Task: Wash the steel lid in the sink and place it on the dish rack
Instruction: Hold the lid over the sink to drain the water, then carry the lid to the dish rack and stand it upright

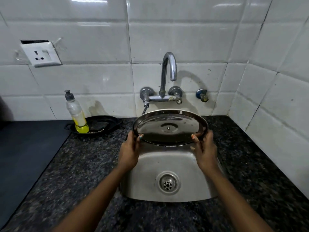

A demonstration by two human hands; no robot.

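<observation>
Steel lid (pixel 168 127) is held over the far end of the sink (pixel 147 164), below and slightly forward of the tap spout (pixel 172 67). It is gripped at 2 points on its near rim: the left hand (pixel 131 150) clasps the lower left edge with the thumb laid over the rim, and the right hand (pixel 204 150) clasps the lower right edge in the same way. Both hands are closed on the lid; neither is free. The lid is tilted, its far edge raised toward the tiled wall (pixel 100 39) and its near edge lowered toward the basin, so that the concave underside with its small centre rivet faces the camera. As seen, the disc forms a wide ellipse whose long axis runs left to right, roughly parallel to the wall. The far rim stands near the mixer body (pixel 160 97) and its lever; whether it touches the lever cannot be told. No water is seen leaving the spout. The basin floor around the drain (pixel 168 183) is open and unobstructed beneath the forearms. Speckled dark countertop (pixel 83 164) borders the sink on both sides; to the right it is bounded by the side wall. At the left rear, a soap bottle (pixel 76 114) with yellow liquid stands in a black dish (pixel 103 123), well apart from the lid. A wall socket (pixel 43 54) sits high on the left.
</observation>
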